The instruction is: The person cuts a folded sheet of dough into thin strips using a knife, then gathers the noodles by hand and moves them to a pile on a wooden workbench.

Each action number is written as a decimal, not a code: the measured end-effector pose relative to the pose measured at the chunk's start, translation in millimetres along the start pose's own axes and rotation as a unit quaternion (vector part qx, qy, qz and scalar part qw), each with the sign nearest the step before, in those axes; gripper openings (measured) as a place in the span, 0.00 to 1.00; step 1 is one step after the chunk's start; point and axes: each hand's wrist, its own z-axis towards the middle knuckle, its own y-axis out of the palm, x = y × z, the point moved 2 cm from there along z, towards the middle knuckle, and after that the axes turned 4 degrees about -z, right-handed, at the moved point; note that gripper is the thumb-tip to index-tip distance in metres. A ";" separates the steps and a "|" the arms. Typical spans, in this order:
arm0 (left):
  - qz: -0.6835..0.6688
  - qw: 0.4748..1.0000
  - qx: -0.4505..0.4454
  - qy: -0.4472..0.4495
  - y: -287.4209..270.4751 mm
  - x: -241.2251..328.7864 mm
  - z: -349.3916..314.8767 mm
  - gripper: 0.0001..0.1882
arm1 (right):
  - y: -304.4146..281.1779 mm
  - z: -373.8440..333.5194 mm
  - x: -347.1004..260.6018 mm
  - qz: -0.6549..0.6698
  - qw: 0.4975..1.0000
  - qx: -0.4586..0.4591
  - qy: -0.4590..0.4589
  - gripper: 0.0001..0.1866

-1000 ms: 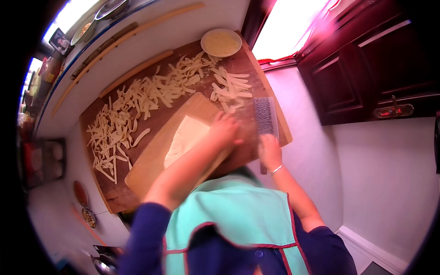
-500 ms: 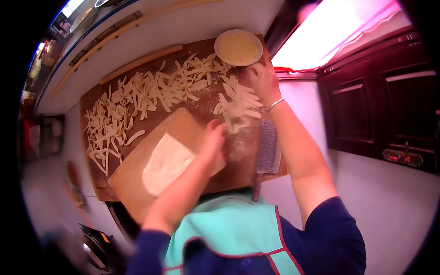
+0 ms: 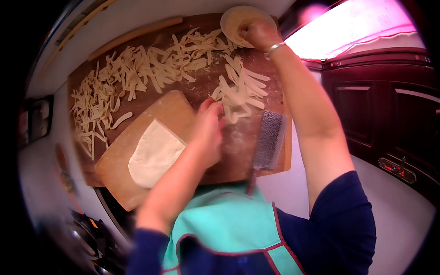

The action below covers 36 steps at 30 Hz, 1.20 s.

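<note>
My right hand [image 3: 262, 36] reaches into a white bowl [image 3: 224, 26] of pale yellow flour at the far right of the board, its fingers bent down into the flour. A silver bangle circles that wrist. My left hand [image 3: 211, 128] hovers by the right edge of a small cutting board [image 3: 176, 103], fingers loosely bent and apart, their tips beside a small pile of cut dough strips [image 3: 240, 89]. On the small board lies a flat piece of dough [image 3: 153, 153] with a straight cut edge. A cleaver [image 3: 269, 142] with a textured blade rests to the right, handle toward me.
A large heap of dough strips [image 3: 142, 68] spreads across the back and left of the big wooden board [image 3: 233, 160]. A wooden rolling pin [image 3: 137, 36] lies along its far edge. Dark red cabinets [image 3: 380, 105] and a bright window [image 3: 353, 30] stand at the right.
My right hand has moved from beside the bowl into the flour. My left hand stays near the small pile of strips. The view has shifted, so the board sits higher.
</note>
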 end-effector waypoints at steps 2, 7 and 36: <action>0.003 1.000 0.007 -0.009 -0.2 -1.4 -4.8 0.26 | -65.1 -42.4 -25.9 0.166 0.984 0.069 0.024 0.10; 0.016 0.999 0.028 -0.043 -0.6 -8.3 -6.2 0.25 | -60.0 -104.4 -29.3 0.164 0.984 0.061 0.011 0.11; 0.101 0.994 -0.001 0.050 20.6 -4.4 53.9 0.36 | 50.0 -180.5 10.6 0.134 0.970 0.038 0.202 0.23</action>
